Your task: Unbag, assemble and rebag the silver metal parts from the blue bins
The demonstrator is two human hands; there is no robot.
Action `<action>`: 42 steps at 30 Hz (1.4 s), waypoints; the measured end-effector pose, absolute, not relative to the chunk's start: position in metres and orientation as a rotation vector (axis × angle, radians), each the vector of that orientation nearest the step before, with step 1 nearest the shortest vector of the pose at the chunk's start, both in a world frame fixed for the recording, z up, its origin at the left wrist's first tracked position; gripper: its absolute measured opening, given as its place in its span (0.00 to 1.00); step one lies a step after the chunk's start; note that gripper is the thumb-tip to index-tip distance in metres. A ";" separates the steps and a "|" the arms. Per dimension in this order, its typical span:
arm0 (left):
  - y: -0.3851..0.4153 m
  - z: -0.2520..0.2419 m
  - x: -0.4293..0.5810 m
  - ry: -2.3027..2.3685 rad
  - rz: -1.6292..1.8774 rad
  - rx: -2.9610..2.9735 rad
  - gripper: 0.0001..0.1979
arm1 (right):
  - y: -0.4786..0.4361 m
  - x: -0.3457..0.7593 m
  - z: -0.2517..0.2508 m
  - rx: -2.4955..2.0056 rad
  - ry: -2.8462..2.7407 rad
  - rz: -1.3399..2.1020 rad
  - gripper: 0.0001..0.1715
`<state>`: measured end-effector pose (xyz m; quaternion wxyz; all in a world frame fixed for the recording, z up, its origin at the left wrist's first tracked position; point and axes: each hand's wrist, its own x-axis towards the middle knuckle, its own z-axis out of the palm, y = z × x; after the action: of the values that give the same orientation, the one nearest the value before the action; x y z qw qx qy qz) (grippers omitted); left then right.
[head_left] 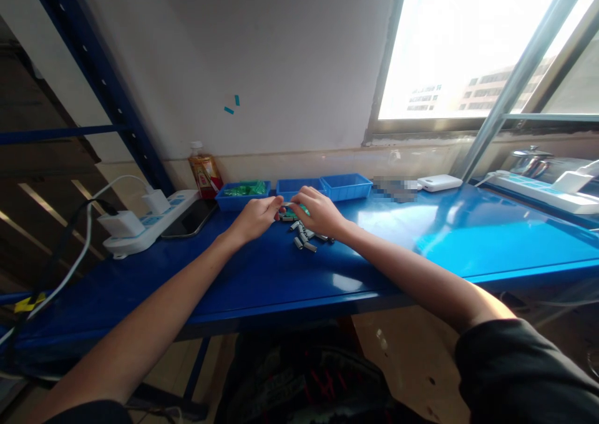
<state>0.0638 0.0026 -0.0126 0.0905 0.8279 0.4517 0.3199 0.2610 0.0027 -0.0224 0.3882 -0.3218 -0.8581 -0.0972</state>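
Note:
My left hand [256, 218] and my right hand [319, 213] meet above the blue table, fingertips nearly touching. The fingers of both are closed in a pinch around something small and pale, too small to make out. Just below the right hand lies a loose pile of small grey cylinders [306, 245]. Something green shows behind the right fingers, partly covered by them. Beyond the hands stand three blue bins: a left bin [227, 204] with green pieces in clear plastic, a middle bin [299, 184] partly hidden by my hands, and a right bin [349, 190].
At left, a white power strip [154, 227] with chargers and cables lies beside a dark phone [189, 218]. A bottle [204, 173] stands by the wall. A white box-shaped device [440, 182] and another power strip [543, 190] are at right. The table's front edge [299, 305] runs below my forearms.

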 end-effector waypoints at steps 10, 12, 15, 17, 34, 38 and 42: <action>0.027 -0.015 0.028 1.836 0.319 2.485 0.29 | 0.067 0.297 -0.027 -1.405 -2.003 -0.424 0.19; 0.031 -0.022 0.030 1.816 0.274 2.504 0.26 | 0.060 0.296 -0.029 -1.402 -2.029 -0.430 0.21; 0.035 -0.026 0.029 1.775 0.246 2.522 0.16 | 0.036 0.284 -0.028 -1.286 -2.110 -0.390 0.20; 0.036 -0.025 0.028 1.729 0.267 2.542 0.14 | 0.019 0.273 -0.028 -1.195 -2.201 -0.335 0.19; 0.005 -0.012 0.062 1.031 0.935 2.091 0.19 | 0.000 0.252 -0.033 -0.930 -2.197 -0.194 0.13; 0.002 -0.012 0.064 1.056 0.923 2.273 0.21 | 0.003 0.252 -0.034 -1.028 -2.152 -0.132 0.20; 0.001 -0.014 0.066 1.145 0.959 2.437 0.17 | 0.002 0.252 -0.033 -1.079 -2.189 -0.086 0.23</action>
<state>0.0656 0.0008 -0.0145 0.1411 0.8440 0.3967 0.3323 0.2521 0.0018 -0.0332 0.3429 -0.4151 -0.8420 -0.0330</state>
